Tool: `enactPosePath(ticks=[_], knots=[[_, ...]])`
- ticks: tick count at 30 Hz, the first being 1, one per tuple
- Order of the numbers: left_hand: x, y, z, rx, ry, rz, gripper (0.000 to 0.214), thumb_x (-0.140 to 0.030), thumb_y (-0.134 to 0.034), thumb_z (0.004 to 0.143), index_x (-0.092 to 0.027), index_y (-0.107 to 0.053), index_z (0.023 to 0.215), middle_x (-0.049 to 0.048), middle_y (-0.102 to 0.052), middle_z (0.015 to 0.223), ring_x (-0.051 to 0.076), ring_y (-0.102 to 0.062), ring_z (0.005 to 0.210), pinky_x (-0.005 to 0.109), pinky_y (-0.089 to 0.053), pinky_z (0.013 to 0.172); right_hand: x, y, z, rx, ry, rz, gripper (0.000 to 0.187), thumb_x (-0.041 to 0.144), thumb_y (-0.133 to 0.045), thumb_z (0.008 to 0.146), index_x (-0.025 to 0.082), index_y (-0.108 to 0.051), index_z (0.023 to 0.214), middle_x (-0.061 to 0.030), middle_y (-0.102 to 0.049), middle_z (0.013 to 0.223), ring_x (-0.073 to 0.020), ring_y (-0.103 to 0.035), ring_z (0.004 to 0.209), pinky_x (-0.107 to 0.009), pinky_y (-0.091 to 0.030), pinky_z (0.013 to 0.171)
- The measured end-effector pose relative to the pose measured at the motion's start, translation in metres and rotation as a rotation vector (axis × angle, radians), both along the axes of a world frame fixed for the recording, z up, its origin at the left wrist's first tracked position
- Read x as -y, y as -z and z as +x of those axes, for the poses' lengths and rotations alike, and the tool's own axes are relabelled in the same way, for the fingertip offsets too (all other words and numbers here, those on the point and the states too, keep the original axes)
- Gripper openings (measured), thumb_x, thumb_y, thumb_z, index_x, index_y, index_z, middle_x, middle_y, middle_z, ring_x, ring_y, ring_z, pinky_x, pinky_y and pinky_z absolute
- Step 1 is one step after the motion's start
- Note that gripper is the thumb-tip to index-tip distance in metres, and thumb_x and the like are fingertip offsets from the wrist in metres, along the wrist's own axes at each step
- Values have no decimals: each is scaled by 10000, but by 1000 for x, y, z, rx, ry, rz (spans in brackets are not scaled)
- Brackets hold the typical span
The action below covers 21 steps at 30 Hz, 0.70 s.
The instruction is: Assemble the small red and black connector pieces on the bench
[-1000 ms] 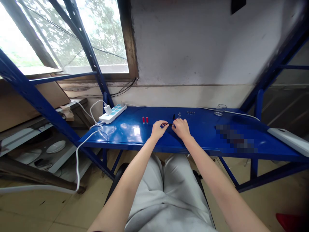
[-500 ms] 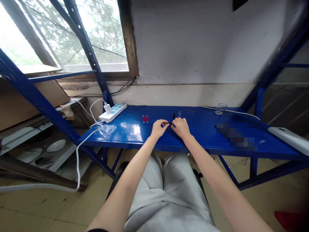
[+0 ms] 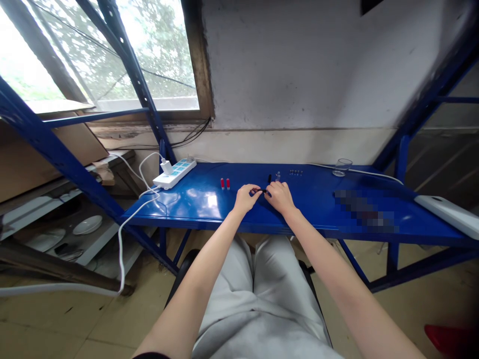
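Between the fingertips of both hands is a small black cylindrical piece (image 3: pixel 263 191), mostly covered by fingers. My left hand (image 3: pixel 245 198) pinches its left end. My right hand (image 3: pixel 280 196) closes over its right end, knuckles up. Just beyond the hands, another small black cylinder (image 3: pixel 270 178) stands on the blue table (image 3: pixel 187 204). A small clear piece (image 3: pixel 278 176) is beside it, partly behind my right hand. Left of my hands stand two small red tubes with pale lower ends (image 3: pixel 225 183). Several tiny metallic pieces (image 3: pixel 296 172) form a row behind my right hand.
A white power strip (image 3: pixel 175 173) with a plugged-in cable is on the table's left end. At the right are a drinking glass (image 3: pixel 342 168), a blurred dark object (image 3: pixel 364 209) and a white device (image 3: pixel 447 214). Blue frame posts (image 3: pixel 402 159) rise at both ends.
My right hand has shifted very slightly to the left. Both hands keep their grip on the black piece, and the things on the table stay put.
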State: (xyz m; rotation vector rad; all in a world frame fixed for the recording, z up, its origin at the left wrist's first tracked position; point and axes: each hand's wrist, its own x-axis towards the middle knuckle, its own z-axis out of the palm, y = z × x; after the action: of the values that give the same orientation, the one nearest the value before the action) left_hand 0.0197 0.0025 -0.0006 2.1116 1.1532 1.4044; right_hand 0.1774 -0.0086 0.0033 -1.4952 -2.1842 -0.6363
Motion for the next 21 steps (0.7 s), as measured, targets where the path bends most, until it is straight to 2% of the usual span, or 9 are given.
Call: enactPosePath(ticks=[9, 17, 21], knots=[[-1, 2, 1, -29, -1, 22, 114, -229, -627, 736, -184, -658, 836, 36, -669, 820, 133, -585, 705, 290, -479, 718, 0, 0, -1, -21, -4, -25, 171, 174, -465, 807, 141, -624, 754, -103, -590, 790, -216, -462, 807, -322, -223, 699], [-1, 2, 0, -57, 18, 63, 128, -211, -618, 745, -190, -654, 867, 32, -663, 824, 141, -582, 749, 295, -471, 757, -3, 5, 0, -34, -17, -51, 172, 263, -495, 834, 149, -619, 798, -96, -613, 807, -209, -491, 814, -321, -240, 718], [0, 0, -2, 62, -6, 21, 214, -279, -634, 739, -188, -633, 933, 28, -659, 814, 130, -587, 731, 270, -470, 727, -5, 2, -2, -145, -46, -92, 176, 289, -504, 838, 156, -609, 790, -77, -611, 772, -192, -513, 786, -306, -276, 704]])
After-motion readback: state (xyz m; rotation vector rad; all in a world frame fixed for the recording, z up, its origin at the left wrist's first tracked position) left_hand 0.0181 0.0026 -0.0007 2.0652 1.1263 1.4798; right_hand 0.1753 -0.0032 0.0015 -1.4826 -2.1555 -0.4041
